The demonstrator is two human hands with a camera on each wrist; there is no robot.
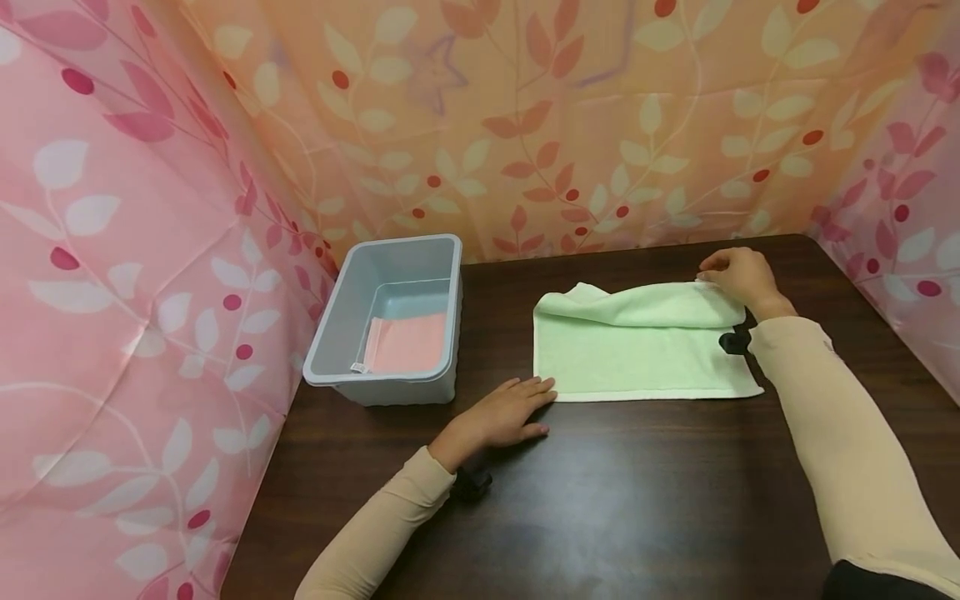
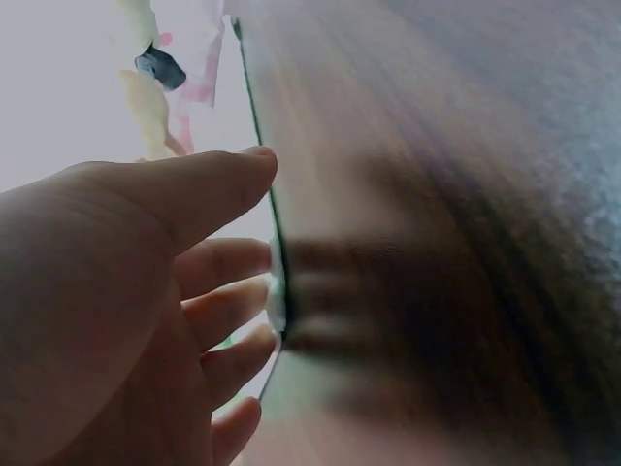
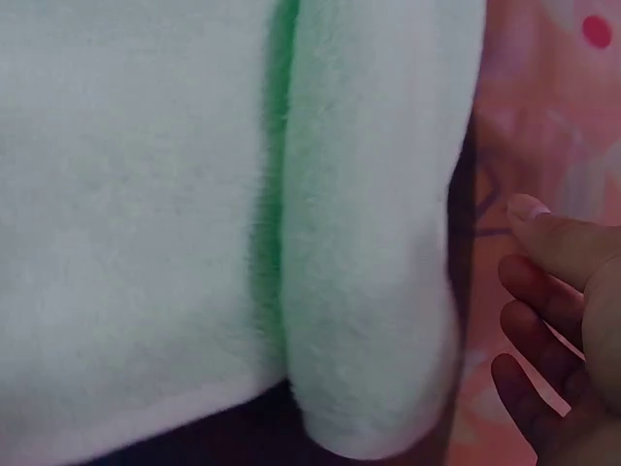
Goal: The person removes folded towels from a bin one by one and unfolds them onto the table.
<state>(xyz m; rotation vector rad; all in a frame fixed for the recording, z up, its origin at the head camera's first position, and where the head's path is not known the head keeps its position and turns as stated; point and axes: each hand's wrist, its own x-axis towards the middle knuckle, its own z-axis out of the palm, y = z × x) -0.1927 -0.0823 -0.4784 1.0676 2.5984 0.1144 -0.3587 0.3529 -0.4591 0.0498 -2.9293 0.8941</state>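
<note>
A light green towel [image 1: 637, 362] lies on the dark table, its far edge turned over into a thick, loose fold [image 1: 667, 304]. Flat on the tabletop, my left hand [image 1: 506, 412] has its fingertips touching the towel's near left corner. Those straight fingers also show in the left wrist view [image 2: 228, 320], with the thumb held apart. Close to the far right end of the fold is my right hand [image 1: 742, 279]. In the right wrist view, its loosely bent fingers [image 3: 543, 330] hold nothing and stand apart from the fold's rounded side [image 3: 374, 291].
Left of the towel stands a grey plastic basin [image 1: 322, 377] with a folded pink cloth [image 1: 408, 343] inside. Patterned curtains hang behind the table [image 1: 600, 500] and along both sides. Each wrist wears a small black device [image 1: 472, 483].
</note>
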